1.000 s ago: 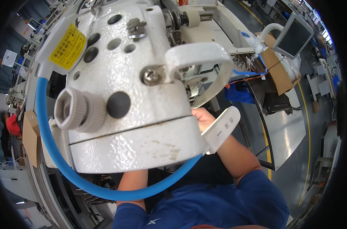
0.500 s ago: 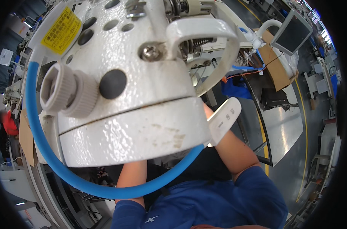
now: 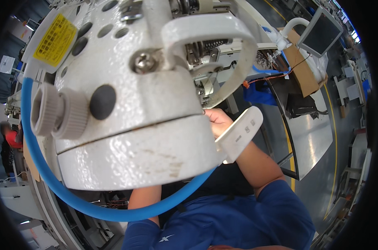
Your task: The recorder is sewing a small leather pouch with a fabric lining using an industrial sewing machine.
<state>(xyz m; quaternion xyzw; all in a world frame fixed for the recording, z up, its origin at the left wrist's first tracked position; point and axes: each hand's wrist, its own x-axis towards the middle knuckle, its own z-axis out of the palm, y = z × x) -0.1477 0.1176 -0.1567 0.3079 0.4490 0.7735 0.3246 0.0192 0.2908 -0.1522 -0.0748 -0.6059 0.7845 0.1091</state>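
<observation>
Sewing-machine head (image 3: 155, 98), white and glossy, stands squarely before a worker in a blue shirt (image 3: 222, 221), its bulk screening most of the action at its far side. Just back in sight is the right hand (image 3: 219, 121), its bent fingers showing beside the machine's right edge where, half a second ago, little more than a sliver of skin appeared. The brief reappearance suggests a small adjustment, with the work apparently centred on the same hidden spot. Whether that right grip is pinching anything cannot be told, since the machine's edge covers the fingertips; the left hand is out of sight, its grip unknown, with only the left forearm (image 3: 145, 196) emerging below the casing. A pale, paddle-shaped tab (image 3: 242, 132) juts out near the right wrist, a white looped guard (image 3: 205, 26) arches above, and a thick blue tube (image 3: 114, 214) sags across the left forearm. Ribbed knobs (image 3: 72, 116) stud the near side. Farther right, dark pieces (image 3: 301, 107) lie on a shiny tabletop (image 3: 312, 139), near an open carton (image 3: 299, 71) and a dark-screened monitor (image 3: 321, 32). At far left, a person in red (image 3: 13, 138) is visible.
</observation>
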